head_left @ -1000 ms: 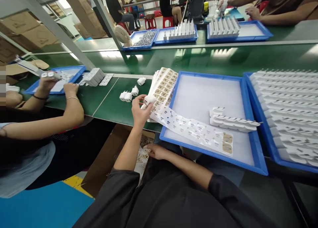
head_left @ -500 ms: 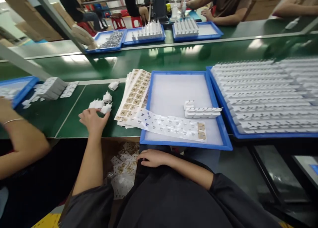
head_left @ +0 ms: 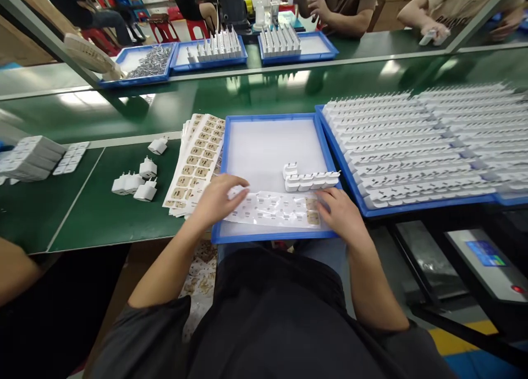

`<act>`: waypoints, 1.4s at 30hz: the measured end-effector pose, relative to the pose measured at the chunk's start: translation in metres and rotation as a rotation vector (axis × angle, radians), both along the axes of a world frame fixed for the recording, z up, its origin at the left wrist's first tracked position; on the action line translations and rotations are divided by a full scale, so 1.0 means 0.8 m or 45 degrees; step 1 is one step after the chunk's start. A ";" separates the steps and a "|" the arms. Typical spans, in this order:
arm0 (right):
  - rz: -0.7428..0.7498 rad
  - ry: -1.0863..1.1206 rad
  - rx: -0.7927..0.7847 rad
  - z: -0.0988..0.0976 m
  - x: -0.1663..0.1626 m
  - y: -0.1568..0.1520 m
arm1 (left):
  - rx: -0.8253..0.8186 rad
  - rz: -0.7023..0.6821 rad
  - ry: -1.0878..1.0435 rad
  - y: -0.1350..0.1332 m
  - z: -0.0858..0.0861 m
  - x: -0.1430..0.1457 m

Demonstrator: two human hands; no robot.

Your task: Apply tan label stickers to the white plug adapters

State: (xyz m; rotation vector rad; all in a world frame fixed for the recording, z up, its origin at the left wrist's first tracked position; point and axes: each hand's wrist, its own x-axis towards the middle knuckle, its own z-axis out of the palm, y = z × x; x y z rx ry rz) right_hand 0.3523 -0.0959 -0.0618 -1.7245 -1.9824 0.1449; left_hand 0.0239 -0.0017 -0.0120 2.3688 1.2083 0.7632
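A nearly bare label sheet point(head_left: 274, 209), with brown labels left at its right end, lies across the front of a blue-rimmed tray point(head_left: 274, 239). My left hand point(head_left: 220, 200) is over the sheet's left part, thumb and fingers curled around something whitish that I cannot make out. At the right end, my right hand point(head_left: 342, 214) has thumb and fingertips closed at the sheet's edge beside the brown labels. Just behind the sheet, a row of white plug adapters point(head_left: 311, 181) stands in the tray. Several loose plug adapters point(head_left: 145, 190) rest on the green bench to the left.
A stack of label sheets point(head_left: 193, 161) lies left of the tray. To the right, a larger tray point(head_left: 388, 207) carries many rows of white adapters. White stacked pieces point(head_left: 33, 158) are at far left. Across the bench, people work behind more blue trays point(head_left: 297, 59).
My left hand has moved right from the loose adapters to the label sheet. My right hand has risen from my lap to the sheet's right end. The view has shifted right.
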 end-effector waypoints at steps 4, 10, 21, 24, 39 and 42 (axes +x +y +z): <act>0.036 -0.090 -0.004 -0.012 0.001 0.006 | -0.071 -0.367 0.055 -0.013 0.000 0.073; 0.115 0.575 -0.164 0.004 -0.018 -0.003 | -0.157 -0.504 0.022 -0.019 -0.002 0.117; 0.299 0.591 0.216 0.019 -0.049 -0.002 | -0.975 -0.411 -0.255 -0.005 0.015 0.116; 0.320 0.431 0.349 0.021 -0.049 0.000 | -0.978 -0.408 -0.231 -0.005 0.012 0.115; 0.469 0.228 0.491 0.021 -0.044 0.002 | -1.094 -0.395 -0.237 -0.005 0.010 0.113; 0.424 0.285 0.511 0.020 -0.038 -0.001 | -1.106 -0.396 -0.233 -0.004 0.008 0.115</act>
